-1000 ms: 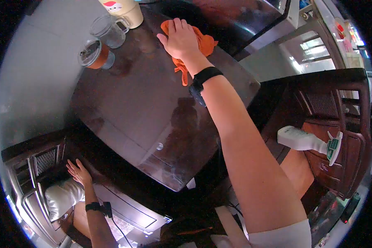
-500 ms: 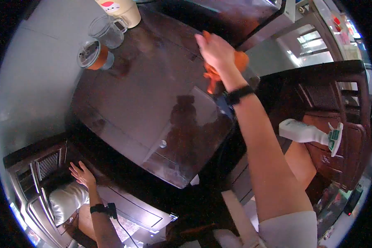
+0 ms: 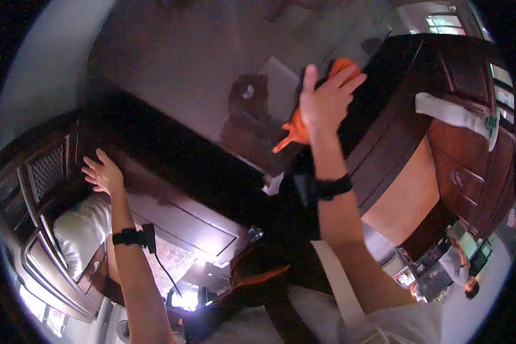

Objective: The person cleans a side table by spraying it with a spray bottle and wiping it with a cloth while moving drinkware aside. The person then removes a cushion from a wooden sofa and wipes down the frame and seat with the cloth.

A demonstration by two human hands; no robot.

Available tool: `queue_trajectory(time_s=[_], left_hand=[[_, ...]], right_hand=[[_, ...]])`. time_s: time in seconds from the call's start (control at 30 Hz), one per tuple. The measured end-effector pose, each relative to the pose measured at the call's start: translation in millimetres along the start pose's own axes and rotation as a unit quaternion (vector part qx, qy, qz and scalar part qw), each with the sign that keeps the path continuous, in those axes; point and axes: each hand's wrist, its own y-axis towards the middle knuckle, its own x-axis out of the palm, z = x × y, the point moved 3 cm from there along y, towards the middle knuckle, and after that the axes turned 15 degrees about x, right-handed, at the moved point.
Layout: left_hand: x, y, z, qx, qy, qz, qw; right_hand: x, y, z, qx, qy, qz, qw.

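My right hand (image 3: 327, 106) lies over an orange cloth (image 3: 295, 131) at the right edge of the dark glossy table (image 3: 178, 74). Its fingers are spread, and the cloth shows past the fingertips and below the thumb side. My left hand (image 3: 104, 174) is raised at the left with its fingers apart and nothing in it, near a dark wooden chair and a silvery cushion (image 3: 85, 232). Each wrist wears a black band with a small device.
A white spray bottle (image 3: 456, 114) lies on the wooden seat at the right. A small round mark (image 3: 248, 92) shows on the table, and something white (image 3: 273, 183) is at its near corner. Another person (image 3: 458, 266) is far off at the lower right.
My right hand and the orange cloth have moved to the table's right edge, and the fingers have spread. The view has tilted down, so the cups are out of sight. My left hand stays open.
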Motion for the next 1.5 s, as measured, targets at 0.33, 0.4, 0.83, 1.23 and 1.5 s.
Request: queue_trajectory(time_s=[0.33, 0.4, 0.83, 1.23, 1.5], left_hand=[[0, 3, 11, 0.002, -0.02, 0.0, 1.0], [2, 0, 9, 0.001, -0.017, -0.004, 1.0], [9, 8, -4, 0.005, 0.003, 0.027, 1.0], [12, 1, -7, 0.022, 0.007, 0.127, 0.992], [1, 2, -9, 0.021, -0.01, 0.125, 0.992]], right_hand=[[9, -194, 41, -0.152, 0.018, -0.045, 0.987], [-1, -208, 64, -0.134, 0.058, -0.157, 0.977], [-25, -101, -64, -0.425, 0.211, -0.142, 0.869], [63, -198, 65, -0.743, -0.3, -0.077, 0.593], [225, -231, -16, -0.442, 0.023, -0.442, 0.78]])
